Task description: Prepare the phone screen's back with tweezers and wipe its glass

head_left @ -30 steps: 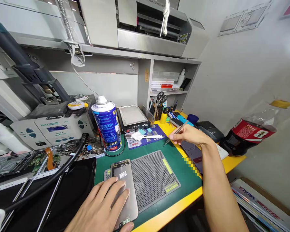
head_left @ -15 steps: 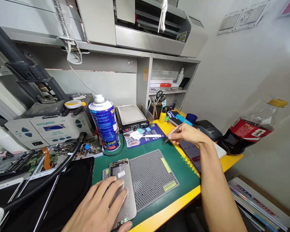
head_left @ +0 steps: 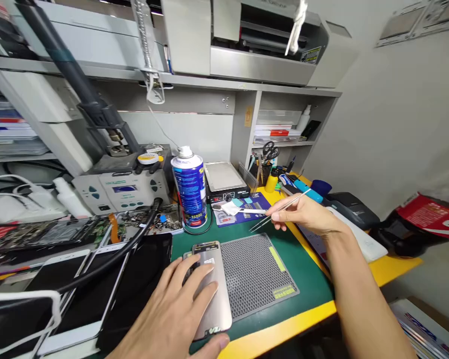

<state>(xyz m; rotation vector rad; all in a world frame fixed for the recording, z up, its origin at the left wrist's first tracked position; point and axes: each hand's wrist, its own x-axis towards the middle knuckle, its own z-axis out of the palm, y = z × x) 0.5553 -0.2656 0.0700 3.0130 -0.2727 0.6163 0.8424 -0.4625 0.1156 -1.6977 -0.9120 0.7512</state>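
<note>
Under my left hand (head_left: 175,304) lies a silver phone panel (head_left: 221,299), face down, with a black strip and small white label near its top. The fingers of that hand are spread across its left side, and the thumb is by its lower edge. Part of the panel is hidden by the hand. My right hand (head_left: 303,214) pinches thin metal tweezers (head_left: 261,223), whose slightly parted tips hover above the green mat. Nothing shows between the tips. Below them a grey honeycomb pad (head_left: 252,276) extends partly under the panel.
Behind stand a blue spray can (head_left: 190,194) and a small hot plate (head_left: 226,182). A black hose (head_left: 108,267) crosses circuit boards and phone screens on the left. To the right are a phone (head_left: 314,242) beneath my forearm and a cola bottle (head_left: 422,219).
The view has swung left, so everything sits further right in the picture. My right hand has turned a little and the tweezers show more plainly. My left hand stays on the panel.
</note>
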